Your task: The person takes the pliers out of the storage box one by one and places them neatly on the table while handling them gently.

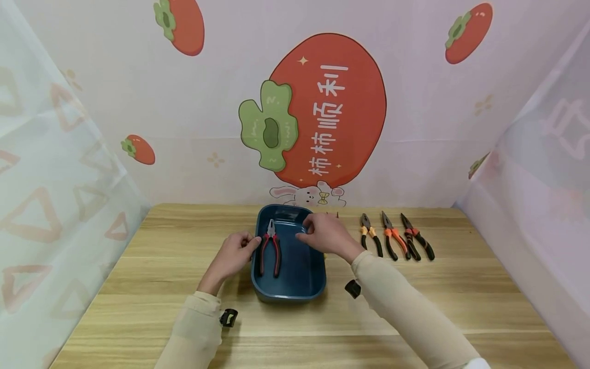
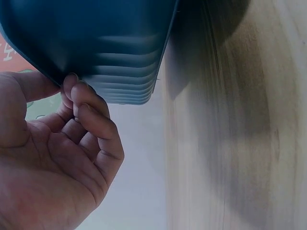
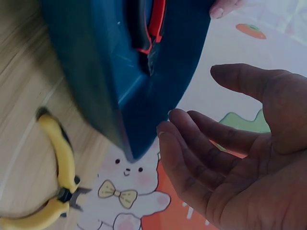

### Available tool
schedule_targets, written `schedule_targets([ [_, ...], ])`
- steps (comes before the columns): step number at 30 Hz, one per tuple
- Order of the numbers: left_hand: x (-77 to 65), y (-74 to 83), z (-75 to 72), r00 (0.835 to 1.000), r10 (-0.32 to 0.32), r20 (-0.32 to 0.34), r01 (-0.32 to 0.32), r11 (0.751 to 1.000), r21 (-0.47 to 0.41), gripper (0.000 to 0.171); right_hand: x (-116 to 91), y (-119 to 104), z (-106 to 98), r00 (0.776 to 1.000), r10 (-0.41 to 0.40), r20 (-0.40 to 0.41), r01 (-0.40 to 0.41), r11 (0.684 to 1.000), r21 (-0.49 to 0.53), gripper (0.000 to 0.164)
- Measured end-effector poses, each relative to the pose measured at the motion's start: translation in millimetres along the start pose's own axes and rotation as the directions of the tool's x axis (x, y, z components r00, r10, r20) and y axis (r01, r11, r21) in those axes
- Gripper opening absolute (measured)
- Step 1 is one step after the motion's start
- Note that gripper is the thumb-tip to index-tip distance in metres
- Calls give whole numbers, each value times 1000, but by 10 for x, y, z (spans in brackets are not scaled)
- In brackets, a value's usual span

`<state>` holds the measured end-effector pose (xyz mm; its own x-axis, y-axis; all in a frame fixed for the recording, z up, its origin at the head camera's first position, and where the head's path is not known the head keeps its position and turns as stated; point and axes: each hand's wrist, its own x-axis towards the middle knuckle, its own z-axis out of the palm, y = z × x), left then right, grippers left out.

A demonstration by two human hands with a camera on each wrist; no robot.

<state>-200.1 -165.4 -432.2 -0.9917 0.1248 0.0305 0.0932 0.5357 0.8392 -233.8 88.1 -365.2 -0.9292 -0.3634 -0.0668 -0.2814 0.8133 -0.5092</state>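
A deep blue box stands on the table, and a pair of pliers with red and black handles lies inside it at the left. My left hand pinches the box's left rim between thumb and fingers, as the left wrist view shows. Over the box's far right side is my right hand. Its fingers are loosely bent and apart from the thumb, with nothing between them in the right wrist view. Pliers with yellow handles lie on the table beside the box; in the head view my right hand mostly hides them.
To the right lie pliers with yellow and black handles, pliers with orange and black handles and darker orange-and-black pliers. A printed cloth wall rises behind the wooden table, with cloth at both sides too.
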Motion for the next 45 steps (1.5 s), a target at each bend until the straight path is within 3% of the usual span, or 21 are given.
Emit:
schedule_targets([
  [6, -1, 9, -3, 1000, 0, -2, 0, 1000, -4, 28, 108, -66, 89, 998, -4, 67, 3, 1000, 1, 47],
  [13, -3, 13, -9, 1000, 0, 3, 0, 1000, -17, 29, 223, -130, 178, 985, 55, 162, -50, 998, -38, 55],
  [17, 8, 8, -9, 1000, -5, 5, 5, 1000, -28, 29, 272, -170, 216, 981, 80, 178, -76, 997, -32, 54],
  [24, 16, 3, -10, 1000, -4, 8, 5, 1000, -24, 28, 353, -216, 295, 976, 90, 199, -87, 996, -28, 38],
  [34, 3, 19, -14, 1000, 4, 11, -4, 1000, -21, 28, 428, -242, 402, 965, 120, 235, -127, 992, 15, 32],
  [45, 17, 58, -6, 1000, 2, 6, -2, 999, -32, 28, 476, -220, 471, 951, 158, 266, -171, 985, 29, 41],
])
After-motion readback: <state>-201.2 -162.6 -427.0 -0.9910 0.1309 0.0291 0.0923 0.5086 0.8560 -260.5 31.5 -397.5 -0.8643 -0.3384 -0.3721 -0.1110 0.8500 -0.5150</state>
